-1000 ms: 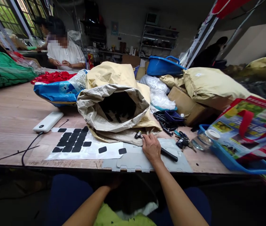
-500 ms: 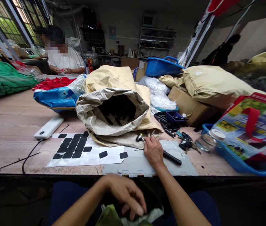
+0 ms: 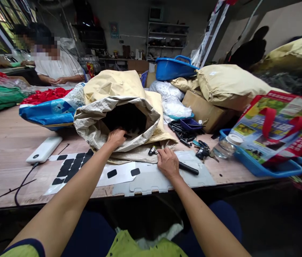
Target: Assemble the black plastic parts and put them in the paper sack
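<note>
My left hand (image 3: pixel 116 138) reaches into the mouth of a large paper-and-woven sack (image 3: pixel 92 119) lying on its side on the table. Dark pieces fill the sack's inside, and my fingertips are partly lost among them. Over a grey mat (image 3: pixel 204 175), my right hand (image 3: pixel 168 162) is closed around a small hammer (image 3: pixel 189 168), its head out to the left and its black handle to the right. White paper (image 3: pixel 125 173) with rows of black rounded stickers (image 3: pixel 111 174) lies left of the mat, partly under my left forearm.
A white power bank (image 3: pixel 44 149) with a cable lies at left. Farther back are a blue bag of red pieces (image 3: pixel 47 95) and a seated person (image 3: pixel 57 66). To the right stand black tools, keys, a clear jar (image 3: pixel 224 147) and a blue tray (image 3: pixel 268 167) with a printed bag.
My left hand has moved up from below the table edge into the sack's opening. The camera view has shifted to the right. My right hand stays on the hammer.
</note>
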`<state>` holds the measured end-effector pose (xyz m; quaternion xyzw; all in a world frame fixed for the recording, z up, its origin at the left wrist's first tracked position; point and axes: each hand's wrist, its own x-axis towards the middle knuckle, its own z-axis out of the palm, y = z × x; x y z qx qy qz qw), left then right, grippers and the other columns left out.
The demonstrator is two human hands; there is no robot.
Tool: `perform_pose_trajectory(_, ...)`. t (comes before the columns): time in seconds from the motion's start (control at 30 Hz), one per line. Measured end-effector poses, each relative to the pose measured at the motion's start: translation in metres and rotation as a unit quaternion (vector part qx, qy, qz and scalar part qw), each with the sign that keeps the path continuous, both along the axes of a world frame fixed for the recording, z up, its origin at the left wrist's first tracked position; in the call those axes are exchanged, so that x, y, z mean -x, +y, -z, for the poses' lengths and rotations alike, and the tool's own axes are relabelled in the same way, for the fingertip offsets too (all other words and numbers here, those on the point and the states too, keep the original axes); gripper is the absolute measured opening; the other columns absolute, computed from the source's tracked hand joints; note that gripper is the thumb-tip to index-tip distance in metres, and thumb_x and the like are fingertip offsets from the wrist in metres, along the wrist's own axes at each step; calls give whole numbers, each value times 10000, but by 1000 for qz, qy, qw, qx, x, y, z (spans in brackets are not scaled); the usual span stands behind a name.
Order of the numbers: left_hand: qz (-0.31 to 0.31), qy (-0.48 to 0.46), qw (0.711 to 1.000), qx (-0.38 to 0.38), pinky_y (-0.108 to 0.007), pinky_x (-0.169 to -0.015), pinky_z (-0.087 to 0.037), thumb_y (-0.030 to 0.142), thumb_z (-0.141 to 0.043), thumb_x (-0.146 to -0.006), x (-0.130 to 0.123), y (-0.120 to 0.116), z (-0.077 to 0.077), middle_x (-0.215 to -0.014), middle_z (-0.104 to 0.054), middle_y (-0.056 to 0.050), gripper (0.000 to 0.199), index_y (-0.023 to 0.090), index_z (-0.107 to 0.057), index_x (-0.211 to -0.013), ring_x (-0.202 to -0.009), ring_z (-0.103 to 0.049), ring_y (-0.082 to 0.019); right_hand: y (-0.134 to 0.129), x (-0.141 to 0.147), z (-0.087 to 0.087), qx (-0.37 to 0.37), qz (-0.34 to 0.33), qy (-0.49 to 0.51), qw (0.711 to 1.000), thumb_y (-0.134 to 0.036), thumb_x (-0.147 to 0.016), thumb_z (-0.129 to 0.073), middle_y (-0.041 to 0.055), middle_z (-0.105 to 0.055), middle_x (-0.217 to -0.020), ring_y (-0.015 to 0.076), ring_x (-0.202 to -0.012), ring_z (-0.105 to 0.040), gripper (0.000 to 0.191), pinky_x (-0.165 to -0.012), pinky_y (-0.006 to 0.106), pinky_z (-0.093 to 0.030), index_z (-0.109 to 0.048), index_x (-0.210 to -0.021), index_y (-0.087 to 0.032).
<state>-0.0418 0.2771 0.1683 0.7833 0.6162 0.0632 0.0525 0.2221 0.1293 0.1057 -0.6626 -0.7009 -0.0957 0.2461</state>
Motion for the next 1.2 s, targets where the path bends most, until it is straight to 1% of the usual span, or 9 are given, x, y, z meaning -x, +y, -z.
perform_pose_trajectory(0.13, 24, -62, 992, -107, -394, -925, -497, 358, -625, -921, 3, -36, -17, -1171, -688, -103, 276, 229, -734, -1140, -1103, -615, -298, 0, 1, 1, -3, 4, -6, 1000, -242, -934, -589, 68, -604, -981, 221, -945, -485, 189, -814, 316, -348, -707, -1081, -224)
perform_pose_trajectory(0.2, 78, -137, 979, -127, -368, -916, -486, 383, -615, -946, 0, -63, -18, -1094, -708, -64, 252, 244, -717, -1129, -1030, -616, -251, 0, 1, 0, -4, 4, -9, 1000, -242, -934, -592, 67, -602, -979, 221, -945, -485, 187, -812, 315, -346, -709, -1079, -227)
perform_pose_trajectory(0.3, 172, -201, 962, -71, -338, -864, -478, 381, -657, -929, -8, -102, 1, -1030, -719, -28, 197, 261, -726, -1069, -970, -610, -219, 0, 1, 0, -5, 6, -11, 1000, -237, -932, -595, 62, -598, -971, 216, -936, -484, 186, -807, 312, -345, -711, -1077, -231)
perform_pose_trajectory(0.43, 191, -220, 956, -24, -349, -851, -463, 320, -683, -906, -16, -131, 41, -964, -684, -35, 169, 247, -738, -1047, -946, -586, -224, 0, 0, 1, -7, 1, -6, 1000, -233, -934, -598, 58, -603, -966, 210, -932, -491, 193, -811, 304, -354, -714, -1089, -230)
perform_pose_trajectory(0.57, 169, -300, 938, -43, -344, -864, -463, 270, -738, -835, -16, -134, 61, -970, -646, -42, 266, 230, -722, -1098, -952, -571, -223, 1, -2, 2, -3, -10, 1, 1000, -221, -940, -594, 52, -612, -968, 202, -929, -502, 202, -827, 301, -374, -721, -1096, -236)
perform_pose_trajectory(0.7, 156, -326, 932, -22, -333, -838, -454, 277, -785, -786, -12, -129, 63, -894, -635, -38, 171, 205, -745, -936, -923, -577, -221, 1, -4, -5, 25, -13, 17, 999, -194, -935, -589, 51, -634, -968, 192, -911, -528, 225, -823, 297, -402, -734, -1101, -237)
perform_pose_trajectory(0.8, 156, -312, 937, 3, -327, -814, -439, 335, -807, -785, -12, -126, 62, -848, -629, -31, 189, 219, -769, -929, -908, -576, -222, -5, 0, -19, 27, -8, 65, 998, -193, -943, -560, 49, -650, -952, 190, -912, -563, 240, -818, 291, -429, -739, -1095, -243)
perform_pose_trajectory(1.0, 148, -304, 941, -2, -316, -800, -417, 404, -849, -754, -14, -128, 61, -884, -663, -21, 285, 230, -746, -955, -894, -567, -218, -36, 37, -37, 11, -110, 235, 966, -246, -993, -475, 70, -701, -1002, 187, -953, -650, 286, -896, 299, -497, -714, -1146, -207)
perform_pose_trajectory(1.2, 155, -303, 940, -8, -313, -797, -404, 420, -835, -778, -13, -127, 64, -901, -653, -21, 282, 208, -692, -899, -902, -558, -215, -58, 70, -40, 5, -125, 229, 966, -266, -1022, -442, 75, -693, -1008, 187, -953, -657, 304, -891, 289, -505, -694, -1185, -213)
